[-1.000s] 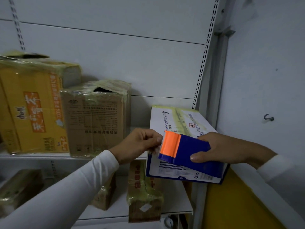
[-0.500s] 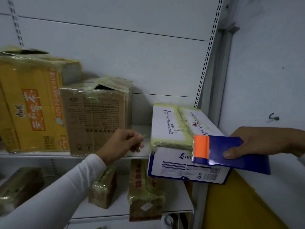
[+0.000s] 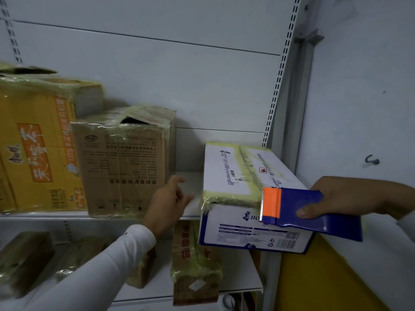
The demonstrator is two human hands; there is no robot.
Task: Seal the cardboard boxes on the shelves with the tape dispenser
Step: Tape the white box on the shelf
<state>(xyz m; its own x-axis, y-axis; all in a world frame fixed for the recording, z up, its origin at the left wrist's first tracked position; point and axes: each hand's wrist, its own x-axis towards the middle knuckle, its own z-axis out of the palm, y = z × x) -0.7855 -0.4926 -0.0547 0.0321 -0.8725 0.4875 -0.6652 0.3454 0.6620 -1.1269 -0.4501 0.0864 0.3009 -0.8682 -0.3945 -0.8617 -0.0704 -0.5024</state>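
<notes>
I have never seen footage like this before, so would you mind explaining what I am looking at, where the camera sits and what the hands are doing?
There is no machine here: a person is working with two bare hands, and the single camera is worn on their head, looking forward and down. That is why both white sleeves come in from the bottom corners.

The right hand grips a blue tape dispenser with an orange front and a toothed cutting edge. The left hand holds nothing; its fingers are loosely spread in front of the shelf.

On that shelf stand a yellow box and a brown box, both wrapped in yellowish tape. To the right, a white and blue box juts out over the shelf's front edge, taped along its top. More taped boxes sit on the lower shelf.
</notes>
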